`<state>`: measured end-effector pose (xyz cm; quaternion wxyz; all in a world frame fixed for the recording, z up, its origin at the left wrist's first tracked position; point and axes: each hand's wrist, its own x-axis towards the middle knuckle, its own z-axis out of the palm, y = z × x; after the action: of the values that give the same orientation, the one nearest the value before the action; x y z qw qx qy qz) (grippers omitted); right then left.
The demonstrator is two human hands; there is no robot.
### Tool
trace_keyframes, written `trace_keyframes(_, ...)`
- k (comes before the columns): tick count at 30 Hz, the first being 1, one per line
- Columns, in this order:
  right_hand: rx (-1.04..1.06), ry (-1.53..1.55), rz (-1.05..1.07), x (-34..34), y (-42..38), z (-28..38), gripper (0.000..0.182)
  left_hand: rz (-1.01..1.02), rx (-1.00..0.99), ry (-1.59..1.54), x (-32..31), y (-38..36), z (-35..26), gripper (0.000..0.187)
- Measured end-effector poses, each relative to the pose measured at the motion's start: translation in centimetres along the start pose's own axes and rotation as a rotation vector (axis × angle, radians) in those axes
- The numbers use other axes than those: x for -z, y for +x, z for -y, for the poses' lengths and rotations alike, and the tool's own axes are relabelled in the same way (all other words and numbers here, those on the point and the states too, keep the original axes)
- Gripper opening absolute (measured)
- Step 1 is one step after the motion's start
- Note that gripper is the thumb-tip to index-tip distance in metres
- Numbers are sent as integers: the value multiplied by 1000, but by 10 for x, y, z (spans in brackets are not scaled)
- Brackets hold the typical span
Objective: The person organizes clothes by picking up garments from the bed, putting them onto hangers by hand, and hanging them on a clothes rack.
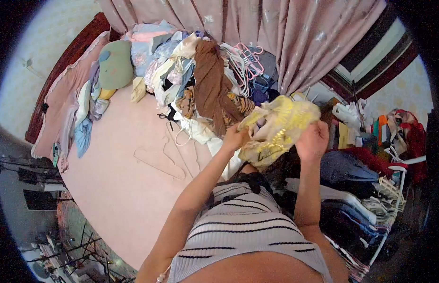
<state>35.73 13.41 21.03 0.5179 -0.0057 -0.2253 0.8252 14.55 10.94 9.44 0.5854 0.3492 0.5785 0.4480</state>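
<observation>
Between my two hands a crumpled yellow and cream garment [276, 127] is stretched out, above the right edge of the bed. My left hand [236, 137] grips its left side, fingers closed on the fabric. At its right side my right hand [313, 141] is closed in a fist on the cloth. Just beyond my left hand lies a long brown garment [210, 80] on a heap of clothes [170, 70]. White fabric [205, 139] trails from the heap toward my left forearm. Two thin wire hangers [160, 160] rest on the pink bedsheet [111, 188].
Pink and white hangers [247, 63] are piled behind the heap, against the pink curtain [257, 23]. A green cushion [115, 64] leans at the back left. To my right stands a white clothes rack [387, 231] with hanging garments, beside a dark blue folded bundle [349, 167].
</observation>
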Motion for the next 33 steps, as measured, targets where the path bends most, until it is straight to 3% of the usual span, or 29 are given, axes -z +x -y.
trace_keyframes(2,220,200,123,14,3,10,32,-13,-54,-72,3,18,-11,29)
trace_keyframes(3,210,71,11,17,4,9,31,-19,-118,-179,2,25,-19,33)
trace_keyframes(4,112,-282,-239,31,10,2,31,-25,-177,-285,3,34,-23,37)
trace_keyframes(5,4,-636,-484,58,17,-13,32,17,-25,-313,5,43,-28,46)
trace_keyframes(6,-234,-485,-207,93,21,-39,57,16,-19,-315,4,57,-22,46)
trace_keyframes(8,-494,58,45,100,29,-53,65,-100,222,-368,7,95,10,53)
trace_keyframes(9,-663,274,131,103,33,-60,71,-106,244,-379,8,110,29,54)
trace_keyframes(10,-573,245,269,103,50,-63,82,-119,255,-379,6,108,17,54)
trace_keyframes(12,-279,538,243,111,97,-58,93,52,409,-542,4,103,-5,52)
trace_keyframes(13,-16,337,-385,93,122,-49,94,144,439,-505,9,115,8,53)
trace_keyframes(14,-159,357,-243,143,144,-36,81,132,455,-504,9,116,3,53)
trace_keyframes(15,-103,110,-296,198,170,-34,71,211,360,-165,7,115,-8,52)
trace_keyframes(16,-30,-195,-530,224,194,-33,51,289,261,171,7,117,-18,51)
trace_keyframes(18,-108,-627,-843,286,237,-47,40,405,304,312,14,141,-5,48)
trace_keyframes(20,68,-1082,-644,382,249,-93,25,415,260,428,16,166,48,43)
trace_keyframes(21,-14,-1229,-633,351,257,-94,21,362,460,356,9,168,28,40)
trace_keyframes(22,-30,-1250,-568,365,263,-103,23,355,474,355,5,171,25,40)
trace_keyframes(24,39,-1469,-486,389,277,-127,28,233,349,40,1,178,24,40)
trace_keyframes(25,-60,-1644,-481,394,281,-132,30,257,425,13,2,185,24,42)
trace_keyframes(26,-74,-1634,-482,398,286,-138,30,249,439,14,3,190,23,42)
trace_keyframes(28,198,-2094,-435,395,299,-144,36,165,401,4,3,198,7,41)
trace_keyframes(30,-366,-2168,-395,381,321,-128,46,123,429,0,9,206,15,40)
trace_keyframes(33,-406,-2307,-266,391,335,-123,47,74,427,25,13,215,12,39)
